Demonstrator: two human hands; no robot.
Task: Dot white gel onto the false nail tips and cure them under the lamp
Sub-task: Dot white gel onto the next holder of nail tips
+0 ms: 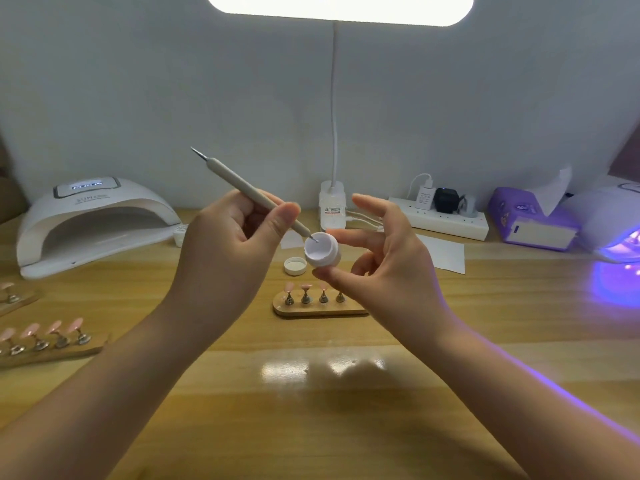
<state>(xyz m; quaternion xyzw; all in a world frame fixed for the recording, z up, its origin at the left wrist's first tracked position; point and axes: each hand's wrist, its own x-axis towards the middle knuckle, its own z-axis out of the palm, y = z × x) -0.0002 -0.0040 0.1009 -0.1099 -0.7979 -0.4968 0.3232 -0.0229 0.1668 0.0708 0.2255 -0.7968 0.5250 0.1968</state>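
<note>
From the head camera we see our left hand (228,233) holding a grey dotting tool (249,194) in a narrow grip between thumb and fingers, its lower tip dipped into the white gel of a small open jar (322,249). Our right hand (381,251) holds that jar in a pinch grip, thumb under it and a fingertip at its far side, the other fingers spread loose. Both hands are raised above the wooden bench (311,393). Directly below the jar lies its white lid (295,265), open side up, and just nearer to us a wooden stand (311,310) carries a row of pink nail tips (304,289) on metal holders; our right wrist covers the stand's right end. At the left edge two more stands with pink tips (52,334) lie on the bench, partly cut off. A white curing lamp (93,220) sits at the back left, its display lit; a second lamp (613,226) at the right edge glows violet onto the bench. Along the back wall stand a desk lamp's base (332,206), a power strip (440,216) with plugs in it, and a purple tissue box (530,216); a sheet of white paper (443,252) lies behind our right hand.
</note>
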